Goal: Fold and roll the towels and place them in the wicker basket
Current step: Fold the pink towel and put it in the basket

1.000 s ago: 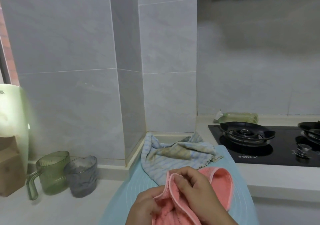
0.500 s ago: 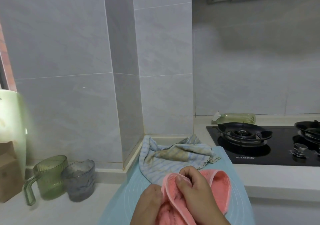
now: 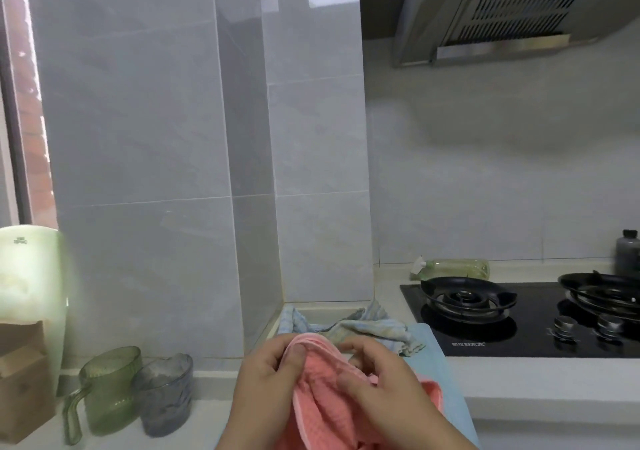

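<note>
From the head view, the left hand [image 3: 266,377] is pinching the top edge of a pink waffle-textured cloth towel [image 3: 320,373] between thumb and curled fingers; the right hand [image 3: 381,383] is gripping the same towel just beside it, thumb pressing into the fabric; the towel is hanging raised over a pale blue mat [image 3: 446,390] on the counter; a crumpled blue-striped towel [image 3: 367,328] is lying behind it in the tiled corner; a green ribbed plastic mug [image 3: 110,390] and a grey translucent cup [image 3: 166,394] are standing touching at the left; a black glass gas hob [image 3: 540,331] is sitting to the right.
</note>
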`<state>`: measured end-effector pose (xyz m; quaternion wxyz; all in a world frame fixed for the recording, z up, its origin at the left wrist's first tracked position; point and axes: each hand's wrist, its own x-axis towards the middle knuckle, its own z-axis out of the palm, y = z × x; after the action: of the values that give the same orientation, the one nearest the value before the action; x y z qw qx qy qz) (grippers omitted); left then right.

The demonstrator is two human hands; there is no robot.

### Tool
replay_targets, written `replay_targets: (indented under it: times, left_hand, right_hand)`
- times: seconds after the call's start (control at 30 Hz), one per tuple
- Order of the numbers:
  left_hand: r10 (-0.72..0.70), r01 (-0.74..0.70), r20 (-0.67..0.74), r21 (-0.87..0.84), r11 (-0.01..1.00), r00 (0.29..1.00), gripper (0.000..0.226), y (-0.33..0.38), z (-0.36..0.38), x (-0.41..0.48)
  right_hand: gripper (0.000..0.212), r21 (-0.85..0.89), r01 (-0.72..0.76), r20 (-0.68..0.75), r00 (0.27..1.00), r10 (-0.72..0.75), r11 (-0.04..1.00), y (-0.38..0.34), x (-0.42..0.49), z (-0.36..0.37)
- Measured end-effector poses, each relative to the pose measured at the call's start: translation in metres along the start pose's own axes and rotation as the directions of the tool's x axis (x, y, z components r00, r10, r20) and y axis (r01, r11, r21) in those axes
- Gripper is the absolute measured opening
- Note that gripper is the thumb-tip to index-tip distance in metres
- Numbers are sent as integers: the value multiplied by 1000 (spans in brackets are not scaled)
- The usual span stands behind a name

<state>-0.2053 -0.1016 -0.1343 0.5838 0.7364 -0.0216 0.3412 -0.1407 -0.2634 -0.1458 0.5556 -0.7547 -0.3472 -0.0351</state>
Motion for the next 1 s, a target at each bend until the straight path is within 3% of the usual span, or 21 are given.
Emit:
replay_targets:
  times: [0.13, 0.27, 0.4, 0.57, 0.73, 0.83, 0.9, 1.0]
  left_hand:
    - [13, -18, -35, -140, 990, 999, 33, 43, -11, 14]
    - [19, -38, -95, -192, 981, 995, 24, 79, -24, 28]
    - [-8, -35, -177, -236, 971, 984, 25, 105, -39, 41]
    - [-10, -32, -233, -176, 984, 972, 26, 118, -53, 47]
    - [-45, 10, -260, -132, 991, 964, 30, 121, -70, 53]
    - [-65, 26, -282, -141, 990, 957, 26, 120, -81, 56]
    - [-6, -11, -289, -55, 998, 957, 20, 120, -87, 55]
    - [84, -59, -224, 113, 992, 971, 34, 117, -98, 49]
  right_hand:
    - [26, -186, -6, 80, 997, 21, 982, -18, -10, -11]
    - [39, -254, -98, 7, 995, 103, 962, -17, -15, -22]
    - [62, -298, -59, -23, 998, 54, 953, -28, -25, -48]
    - [50, -418, -44, -90, 996, 7, 907, -40, -31, -83]
    - [39, -396, -93, -178, 984, 23, 914, -60, -43, -114]
    - [12, -264, -116, -303, 953, 32, 958, -69, -49, -125]
    - [7, -180, -108, -380, 924, 33, 978, -76, -49, -131]
    - [13, -73, -81, -447, 894, 40, 994, -89, -45, -144]
